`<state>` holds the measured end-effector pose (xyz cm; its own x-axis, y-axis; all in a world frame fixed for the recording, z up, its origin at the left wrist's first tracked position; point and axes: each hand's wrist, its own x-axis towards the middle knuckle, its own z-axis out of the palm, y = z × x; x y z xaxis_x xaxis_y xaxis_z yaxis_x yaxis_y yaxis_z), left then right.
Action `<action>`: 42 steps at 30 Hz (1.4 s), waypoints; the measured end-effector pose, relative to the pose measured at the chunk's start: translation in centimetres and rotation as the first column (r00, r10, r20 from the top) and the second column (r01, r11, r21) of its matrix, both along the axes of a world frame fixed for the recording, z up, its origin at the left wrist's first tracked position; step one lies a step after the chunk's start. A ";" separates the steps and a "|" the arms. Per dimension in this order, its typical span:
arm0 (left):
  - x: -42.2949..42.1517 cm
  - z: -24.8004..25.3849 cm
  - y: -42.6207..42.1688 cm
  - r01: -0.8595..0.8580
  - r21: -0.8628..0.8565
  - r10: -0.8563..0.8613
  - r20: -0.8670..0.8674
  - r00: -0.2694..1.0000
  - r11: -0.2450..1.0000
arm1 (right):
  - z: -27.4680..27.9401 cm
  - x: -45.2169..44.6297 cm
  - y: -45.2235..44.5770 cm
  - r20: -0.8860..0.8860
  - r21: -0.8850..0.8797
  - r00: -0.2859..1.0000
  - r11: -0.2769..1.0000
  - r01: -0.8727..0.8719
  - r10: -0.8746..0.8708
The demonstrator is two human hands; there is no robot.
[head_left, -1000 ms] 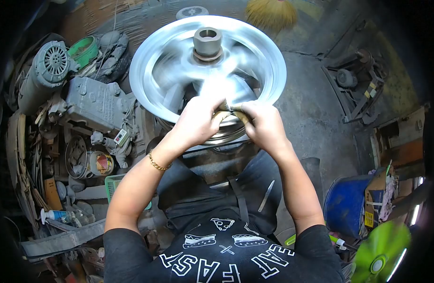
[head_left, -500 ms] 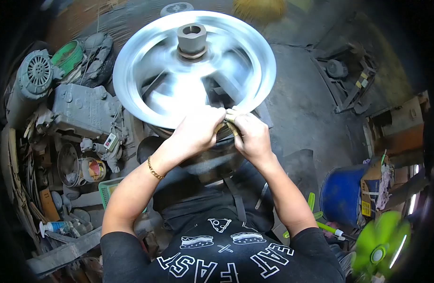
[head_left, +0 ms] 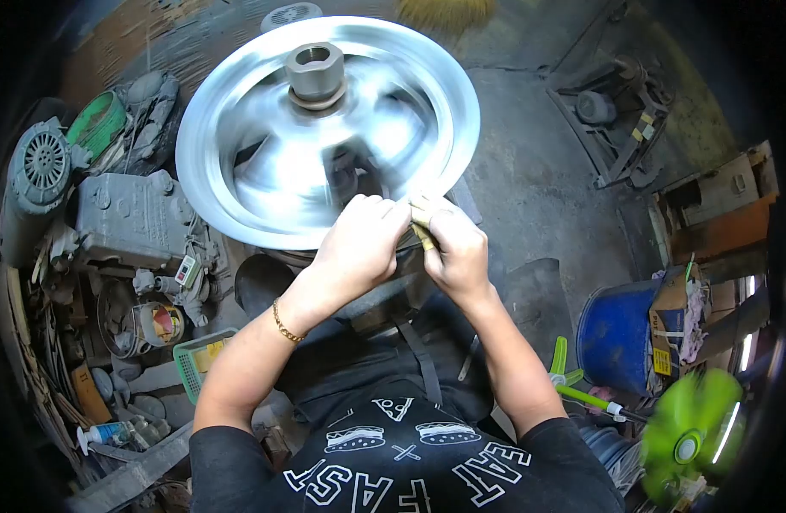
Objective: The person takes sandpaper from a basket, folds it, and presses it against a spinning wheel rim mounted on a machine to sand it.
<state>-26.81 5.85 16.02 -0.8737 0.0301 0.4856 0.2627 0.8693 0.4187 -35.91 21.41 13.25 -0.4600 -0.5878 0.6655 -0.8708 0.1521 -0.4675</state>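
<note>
A shiny metal wheel rim (head_left: 206,190), blurred by spinning, lies face up in front of me with a large steel nut (head_left: 314,72) at its hub. Both fists meet at its near right edge. My left hand (head_left: 365,235), with a gold bracelet (head_left: 283,323) at the wrist, is closed with knuckles up over the rim. My right hand (head_left: 455,248) is closed beside it, the two nearly touching. Yellowish material (head_left: 422,235) shows around the right fingers; whether it is a wrap or a held strip is unclear. What the fingers pinch is hidden.
Left of the wheel stand a dusty motor (head_left: 44,162), a grey metal housing (head_left: 128,214) and a green basket (head_left: 188,372). On the right are a blue drum (head_left: 615,333), a green fan (head_left: 688,440) and a metal frame with a motor (head_left: 596,109). A straw broom (head_left: 448,13) is at the far side.
The view has shifted, so the wheel appears further left. Both closed hands stay together at the near right of the rim, and the wheel remains blurred.
</note>
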 end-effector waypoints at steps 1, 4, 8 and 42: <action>-0.1 -0.1 0.1 0.018 -0.011 -0.019 -0.052 0.998 1.000 | -0.1 -0.1 0.1 0.004 0.002 1.000 1.000 0.004 -0.004; -0.2 -0.3 0.3 0.019 -0.055 -0.021 -0.028 0.999 0.998 | -0.4 -0.1 0.1 0.023 -0.023 1.000 1.000 0.017 -0.016; -0.3 -0.4 0.8 0.001 -0.175 -0.008 -0.040 0.999 0.985 | -0.7 -0.1 0.6 0.014 -0.053 1.000 0.998 0.018 -0.017; 7.8 0.4 -4.3 -0.026 -0.435 0.029 -0.002 1.000 0.900 | -1.7 5.1 -3.4 -0.171 0.164 0.957 0.964 -0.208 0.235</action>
